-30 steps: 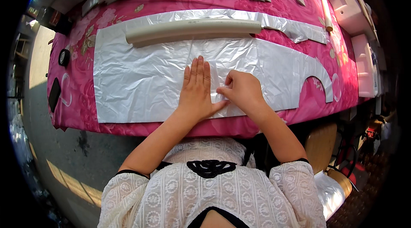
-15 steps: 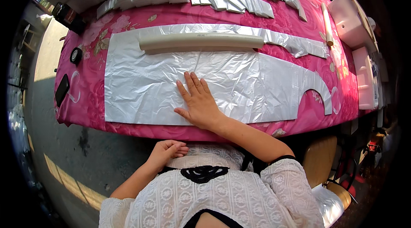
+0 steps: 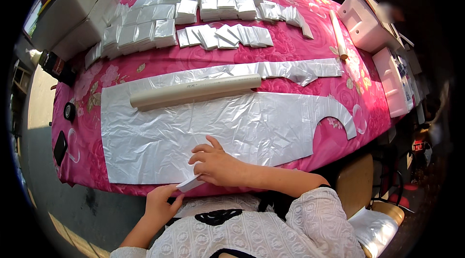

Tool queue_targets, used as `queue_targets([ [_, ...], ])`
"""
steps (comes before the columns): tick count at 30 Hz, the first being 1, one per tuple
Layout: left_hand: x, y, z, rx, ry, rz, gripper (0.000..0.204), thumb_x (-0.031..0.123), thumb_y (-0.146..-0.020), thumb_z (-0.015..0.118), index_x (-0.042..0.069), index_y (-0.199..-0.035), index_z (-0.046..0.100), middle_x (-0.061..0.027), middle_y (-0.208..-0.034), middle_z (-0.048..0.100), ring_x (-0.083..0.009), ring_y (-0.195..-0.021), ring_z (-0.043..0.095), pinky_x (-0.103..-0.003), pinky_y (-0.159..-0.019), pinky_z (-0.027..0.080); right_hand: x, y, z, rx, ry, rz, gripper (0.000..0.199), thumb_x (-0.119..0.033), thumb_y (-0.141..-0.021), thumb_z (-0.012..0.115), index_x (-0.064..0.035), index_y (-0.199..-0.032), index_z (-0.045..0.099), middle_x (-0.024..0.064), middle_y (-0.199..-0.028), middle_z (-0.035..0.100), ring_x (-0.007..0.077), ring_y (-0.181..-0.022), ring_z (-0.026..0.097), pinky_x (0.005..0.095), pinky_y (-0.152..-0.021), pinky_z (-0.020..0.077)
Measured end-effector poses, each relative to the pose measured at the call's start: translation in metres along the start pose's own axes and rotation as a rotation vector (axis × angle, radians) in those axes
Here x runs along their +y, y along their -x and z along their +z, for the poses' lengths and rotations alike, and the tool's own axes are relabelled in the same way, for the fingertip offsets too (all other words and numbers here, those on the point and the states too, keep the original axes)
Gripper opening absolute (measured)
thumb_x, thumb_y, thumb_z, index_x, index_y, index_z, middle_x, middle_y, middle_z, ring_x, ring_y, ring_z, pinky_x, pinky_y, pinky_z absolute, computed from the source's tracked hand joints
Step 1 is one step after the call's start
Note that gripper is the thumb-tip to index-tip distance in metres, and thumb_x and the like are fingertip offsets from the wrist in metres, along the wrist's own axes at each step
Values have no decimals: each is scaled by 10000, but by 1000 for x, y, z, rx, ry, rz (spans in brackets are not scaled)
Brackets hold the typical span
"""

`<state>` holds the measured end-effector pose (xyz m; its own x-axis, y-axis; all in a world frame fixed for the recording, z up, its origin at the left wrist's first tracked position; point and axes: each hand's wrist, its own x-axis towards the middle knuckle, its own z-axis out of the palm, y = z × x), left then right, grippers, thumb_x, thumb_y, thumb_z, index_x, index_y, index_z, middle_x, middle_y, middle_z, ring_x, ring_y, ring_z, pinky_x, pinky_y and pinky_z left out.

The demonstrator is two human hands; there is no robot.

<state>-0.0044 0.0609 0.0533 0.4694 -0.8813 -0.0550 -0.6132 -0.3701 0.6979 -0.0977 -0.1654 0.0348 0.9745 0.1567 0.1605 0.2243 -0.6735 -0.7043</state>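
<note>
A thin, shiny white plastic apron (image 3: 232,127) lies flat and wrinkled, its curved cut-out toward the right. At the near table edge, a small white folded strip (image 3: 189,183) spans my two hands. My left hand (image 3: 161,203) has its fingers closed at the strip's lower left end. My right hand (image 3: 215,163) is at the upper right end, lower fingers curled on the strip and upper fingers raised over the apron. Whether the strip is joined to the apron, I cannot make out. Across the apron's far part lies a pale grey tube (image 3: 196,91).
Stacks of folded white plastic packets (image 3: 140,30) line the far side of the pink floral tablecloth (image 3: 300,49). A roll of black tape (image 3: 69,111), a phone (image 3: 60,148) and a dark jar (image 3: 55,66) are at left. Foam boxes (image 3: 368,18) and a thin roller (image 3: 338,35) are at right.
My right hand has left the apron's middle and come back to the near edge. My left hand has risen to meet it, and a white strip now shows between them. The view has shifted.
</note>
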Motion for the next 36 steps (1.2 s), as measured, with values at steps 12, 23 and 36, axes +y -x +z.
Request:
queue_targets([
  [12, 14, -50, 8, -28, 89, 1, 361, 69, -701, 691, 39, -1054, 621, -136, -996, 650, -277, -901, 630, -344, -780, 495, 255, 2, -236, 1026, -108, 812, 292, -268, -796, 665, -3, -918, 646, 90, -795, 649, 158, -707, 597, 287, -654, 461],
  [23, 8, -52, 2, 35, -8, 158, 453, 78, -688, 703, 44, -1121, 575, -142, -1036, 635, -308, -890, 622, -362, -742, 505, 170, -32, -172, 549, 319, 270, 418, -269, -750, 695, -34, -1084, 603, 127, -1104, 581, 302, -1087, 494, 390, -938, 401],
  [36, 30, -93, 50, 91, -184, 301, 822, 253, -731, 714, 39, -1389, 270, -299, -1435, 170, -458, -1302, 244, -469, -1044, 278, -10, 92, -39, 125, 126, 548, 506, -204, -799, 641, -1, -1236, 486, 173, -1063, 544, 319, -976, 527, 383, -835, 451],
])
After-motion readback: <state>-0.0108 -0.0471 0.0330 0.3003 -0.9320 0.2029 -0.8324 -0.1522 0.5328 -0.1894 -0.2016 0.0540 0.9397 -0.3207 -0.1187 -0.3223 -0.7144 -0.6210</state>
